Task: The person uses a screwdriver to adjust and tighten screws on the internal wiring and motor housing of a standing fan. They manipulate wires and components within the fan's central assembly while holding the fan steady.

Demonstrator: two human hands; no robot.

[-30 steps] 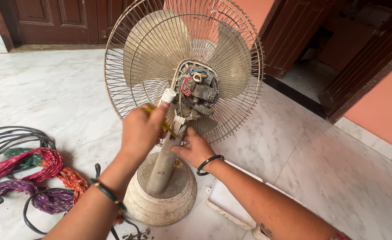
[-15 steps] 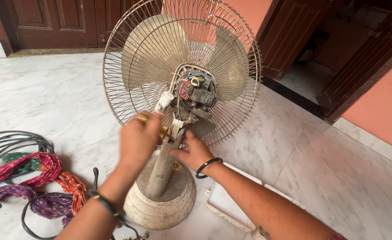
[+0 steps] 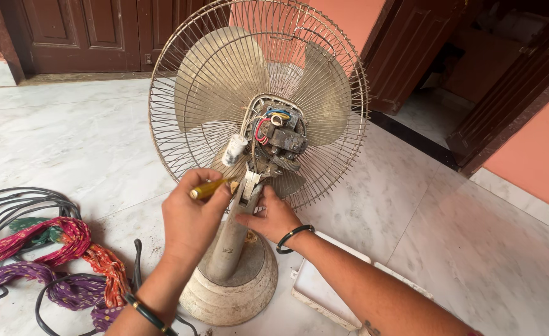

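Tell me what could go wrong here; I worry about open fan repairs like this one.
The motor sits uncovered with loose coloured wires and a dangling white capacitor, so the screwdriver in the left hand could snag or nick them. The right hand grips the stand just below the joint, where a slipped tip might jab its fingers. The cables on the floor could catch a foot.

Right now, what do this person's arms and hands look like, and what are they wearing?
Both forearms are bare, with no sleeves in view. The left hand has a dark band with small gold accents on its wrist. The right hand has a plain black bangle on its wrist. No gloves on either hand.
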